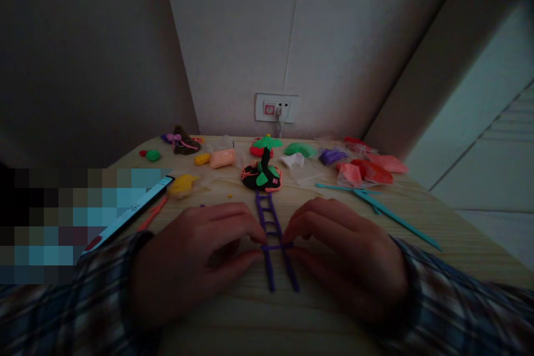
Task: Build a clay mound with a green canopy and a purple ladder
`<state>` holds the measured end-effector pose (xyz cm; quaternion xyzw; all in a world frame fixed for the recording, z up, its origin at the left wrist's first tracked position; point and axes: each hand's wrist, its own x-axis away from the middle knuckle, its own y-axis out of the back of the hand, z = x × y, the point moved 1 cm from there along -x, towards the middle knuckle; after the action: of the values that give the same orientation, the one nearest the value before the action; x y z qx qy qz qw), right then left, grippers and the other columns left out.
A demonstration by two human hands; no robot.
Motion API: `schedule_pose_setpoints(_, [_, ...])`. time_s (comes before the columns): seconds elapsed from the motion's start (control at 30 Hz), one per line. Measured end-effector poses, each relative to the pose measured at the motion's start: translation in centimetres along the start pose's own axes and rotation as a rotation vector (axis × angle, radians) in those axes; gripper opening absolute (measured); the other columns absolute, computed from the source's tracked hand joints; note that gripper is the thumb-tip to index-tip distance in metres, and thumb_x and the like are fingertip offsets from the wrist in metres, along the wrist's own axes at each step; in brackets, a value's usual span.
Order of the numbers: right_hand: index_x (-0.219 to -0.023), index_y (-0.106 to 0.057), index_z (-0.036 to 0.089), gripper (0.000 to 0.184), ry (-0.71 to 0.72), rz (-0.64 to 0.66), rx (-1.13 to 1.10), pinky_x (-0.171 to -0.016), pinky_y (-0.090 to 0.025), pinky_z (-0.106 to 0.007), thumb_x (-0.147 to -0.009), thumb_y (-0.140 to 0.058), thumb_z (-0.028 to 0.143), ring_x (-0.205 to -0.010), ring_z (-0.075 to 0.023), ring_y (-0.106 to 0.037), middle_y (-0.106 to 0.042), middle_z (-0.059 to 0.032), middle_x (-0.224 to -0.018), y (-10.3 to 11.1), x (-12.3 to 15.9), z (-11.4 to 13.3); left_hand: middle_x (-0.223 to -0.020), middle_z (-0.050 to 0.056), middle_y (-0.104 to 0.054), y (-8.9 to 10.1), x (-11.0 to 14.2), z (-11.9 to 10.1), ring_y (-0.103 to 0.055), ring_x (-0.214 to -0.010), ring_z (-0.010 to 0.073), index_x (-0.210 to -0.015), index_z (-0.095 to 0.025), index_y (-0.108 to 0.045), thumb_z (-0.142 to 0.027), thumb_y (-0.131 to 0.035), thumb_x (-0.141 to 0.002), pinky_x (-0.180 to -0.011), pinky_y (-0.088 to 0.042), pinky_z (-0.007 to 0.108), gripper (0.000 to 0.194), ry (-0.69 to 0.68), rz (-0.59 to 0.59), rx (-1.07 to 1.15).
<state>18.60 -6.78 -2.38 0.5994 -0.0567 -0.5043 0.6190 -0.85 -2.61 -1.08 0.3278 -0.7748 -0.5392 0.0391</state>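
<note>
A purple clay ladder [270, 277] lies on the wooden table, with two long side strips and several rungs across its far part. My left hand [196, 261] pinches the left end of the nearest purple clay strip [273, 247], which lies crosswise over both sides. On the right end of that strip, the thumb and fingertips of my right hand [350, 256] are closed. The ladder's far end meets a black clay base [250, 179] with an orange edge. A clay tree [266, 158] with a black trunk and green top stands on it.
Turquoise modelling tools [404, 223] lie at right, an orange tool [153, 213] at left beside a phone [129, 214]. Yellow clay [182, 184], a brown clay boot shape [183, 142], green clay [300, 149] and bagged red clay [375, 171] sit further back. A wall socket [277, 108] is behind.
</note>
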Motion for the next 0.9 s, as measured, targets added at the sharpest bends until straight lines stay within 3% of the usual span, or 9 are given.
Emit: schedule_pose_setpoints(0.9, [-0.078,-0.057,0.017,0.01,-0.046,0.023,-0.078,-0.062,-0.042,-0.022,-0.085,-0.049,0.017,-0.071,-0.0117,-0.056,-0.059,-0.0017,-0.076,-0.02,-0.4,-0.06,-0.077,-0.006,-0.062,-0.22,-0.14,-0.31,-0.055,-0.064,0.0059,-0.078,-0.019,-0.061,-0.014,-0.054,-0.079,-0.059,-0.04,0.014,0.008,-0.001,-0.038,-0.001])
